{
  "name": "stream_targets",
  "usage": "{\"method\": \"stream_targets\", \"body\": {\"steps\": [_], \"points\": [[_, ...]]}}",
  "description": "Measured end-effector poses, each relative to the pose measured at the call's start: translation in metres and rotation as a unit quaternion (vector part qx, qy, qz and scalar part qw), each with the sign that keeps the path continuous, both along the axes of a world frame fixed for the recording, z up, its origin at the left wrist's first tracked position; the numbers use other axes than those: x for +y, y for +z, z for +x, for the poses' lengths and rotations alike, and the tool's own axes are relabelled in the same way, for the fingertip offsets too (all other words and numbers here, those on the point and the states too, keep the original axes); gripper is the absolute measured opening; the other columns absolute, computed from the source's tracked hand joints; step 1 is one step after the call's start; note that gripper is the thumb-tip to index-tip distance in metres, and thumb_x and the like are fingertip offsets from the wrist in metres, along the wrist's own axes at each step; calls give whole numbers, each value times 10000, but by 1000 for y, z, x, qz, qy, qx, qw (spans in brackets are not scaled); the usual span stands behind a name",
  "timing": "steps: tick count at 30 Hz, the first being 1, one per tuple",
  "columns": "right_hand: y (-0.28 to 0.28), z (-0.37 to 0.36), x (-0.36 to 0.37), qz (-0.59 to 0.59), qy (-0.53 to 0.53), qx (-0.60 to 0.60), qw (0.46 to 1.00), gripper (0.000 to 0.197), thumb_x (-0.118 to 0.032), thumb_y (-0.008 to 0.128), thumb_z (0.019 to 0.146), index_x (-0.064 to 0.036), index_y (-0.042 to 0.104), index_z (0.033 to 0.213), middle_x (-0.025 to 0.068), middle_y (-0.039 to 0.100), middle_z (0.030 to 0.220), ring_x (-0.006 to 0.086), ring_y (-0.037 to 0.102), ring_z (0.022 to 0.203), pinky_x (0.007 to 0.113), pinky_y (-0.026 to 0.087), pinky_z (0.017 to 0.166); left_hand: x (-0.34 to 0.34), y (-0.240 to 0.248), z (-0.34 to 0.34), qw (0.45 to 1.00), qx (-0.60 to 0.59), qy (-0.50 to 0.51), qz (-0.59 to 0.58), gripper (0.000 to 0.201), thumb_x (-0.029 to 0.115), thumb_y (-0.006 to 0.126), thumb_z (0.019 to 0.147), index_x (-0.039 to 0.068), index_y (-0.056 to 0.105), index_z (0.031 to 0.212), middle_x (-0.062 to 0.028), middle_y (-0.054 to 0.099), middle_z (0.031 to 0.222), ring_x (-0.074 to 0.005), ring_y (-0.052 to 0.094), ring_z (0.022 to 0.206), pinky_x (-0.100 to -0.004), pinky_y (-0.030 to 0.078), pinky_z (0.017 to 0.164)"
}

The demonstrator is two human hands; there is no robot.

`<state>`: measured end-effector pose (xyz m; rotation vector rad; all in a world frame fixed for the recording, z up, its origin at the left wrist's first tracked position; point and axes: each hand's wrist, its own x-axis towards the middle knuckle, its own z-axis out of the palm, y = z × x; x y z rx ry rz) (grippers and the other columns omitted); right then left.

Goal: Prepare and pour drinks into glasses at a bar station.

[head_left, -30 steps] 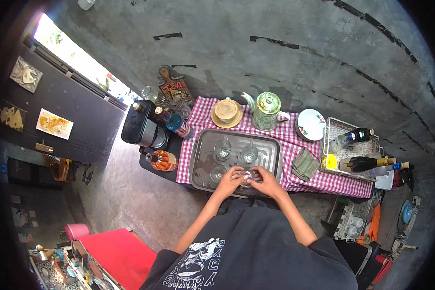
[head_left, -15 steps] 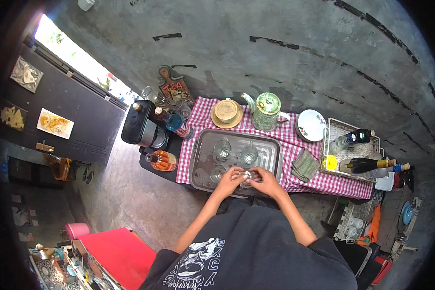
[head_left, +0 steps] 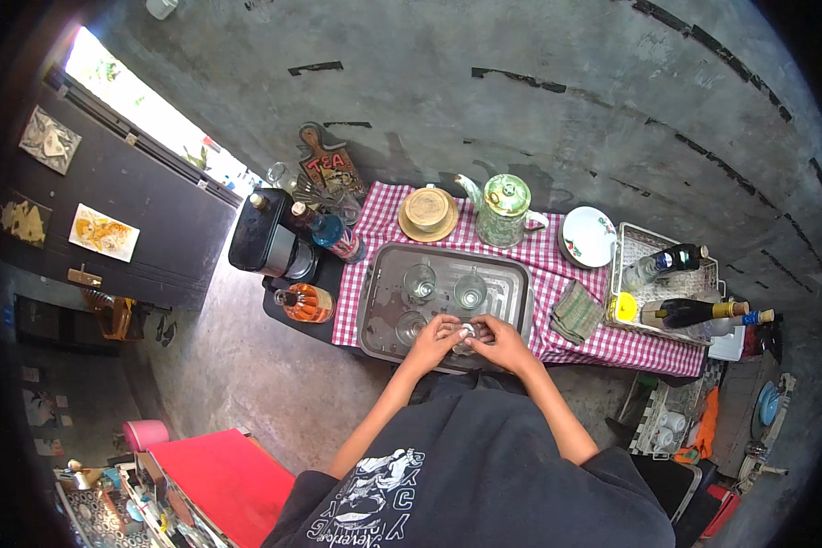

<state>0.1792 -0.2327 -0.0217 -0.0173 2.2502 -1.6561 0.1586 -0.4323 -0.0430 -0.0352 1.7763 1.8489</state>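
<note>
Over the near right part of the grey tray [head_left: 388,260], my left hand [head_left: 437,340] and my right hand [head_left: 502,344] come together, fingers bent. Between their fingertips is a small white thing [head_left: 467,330], too small to name. Right under it, partly covered by my fingers, is a clear glass cup [head_left: 466,347]. Three more clear glass cups stand on the tray: one at the back left [head_left: 419,282], one at the back right [head_left: 470,291], and one just left of my left hand [head_left: 411,327].
Behind the tray on the checked cloth [head_left: 543,265] stand a lidded wooden pot [head_left: 428,210], a green teapot [head_left: 504,210] and a white bowl [head_left: 588,237]. A folded cloth [head_left: 576,312] and a bottle basket [head_left: 644,242] are rightward; bottles [head_left: 306,303] and a black machine [head_left: 269,237] leftward.
</note>
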Motion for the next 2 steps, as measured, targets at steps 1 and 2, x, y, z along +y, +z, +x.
{"method": "stream_targets", "body": {"steps": [1,2], "points": [[0,0,0,-3,0,0,1000,478,-237,754,824,1,581,1201,157,674,1021,213,685,900,327,549,809,0,0,0,1000,-2,1,6,369,170,677,923,0,517,1209,-124,634,1115,-176,610,1072,-282,488,875],[-1,0,0,-6,0,1,1000,481,-238,754,824,-1,580,1205,156,674,1023,213,683,906,325,549,811,0,0,0,1000,-2,1,6,369,170,677,923,0,517,1209,-124,634,1115,-176,610,1072,-282,488,875]]}}
